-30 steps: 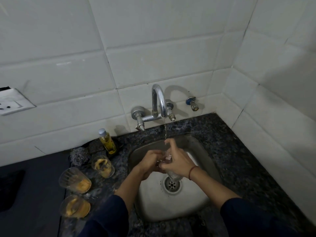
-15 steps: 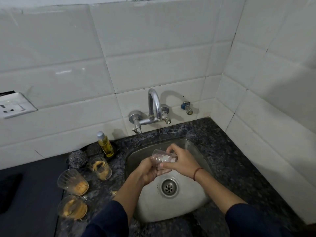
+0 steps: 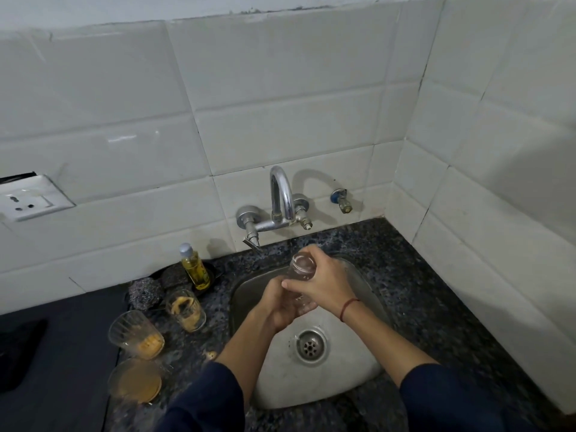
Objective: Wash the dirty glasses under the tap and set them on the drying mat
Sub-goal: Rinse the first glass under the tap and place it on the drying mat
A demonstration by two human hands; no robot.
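Note:
A clear glass (image 3: 300, 267) is held over the steel sink (image 3: 352, 381), tilted with its mouth up toward the chrome tap (image 3: 281, 198). My right hand (image 3: 324, 285) wraps around its side. My left hand (image 3: 279, 307) grips its lower end from below. A thin stream of water falls from the spout toward the glass. Three dirty glasses with orange residue stand left of the sink: one near the sink (image 3: 186, 310), one ribbed (image 3: 135, 335), one nearest me (image 3: 135, 380). No drying mat is visible.
A small bottle of yellow liquid (image 3: 194, 267) and a steel scrubber (image 3: 145, 292) sit behind the dirty glasses. A wall socket (image 3: 28, 201) is at the left. A small valve (image 3: 343, 201) sticks out right of the tap. White tiled walls enclose the dark granite counter (image 3: 436, 307).
The glass has been turned from lying sideways to mouth-up and lifted toward the spout. The camera has tipped upward, showing more wall.

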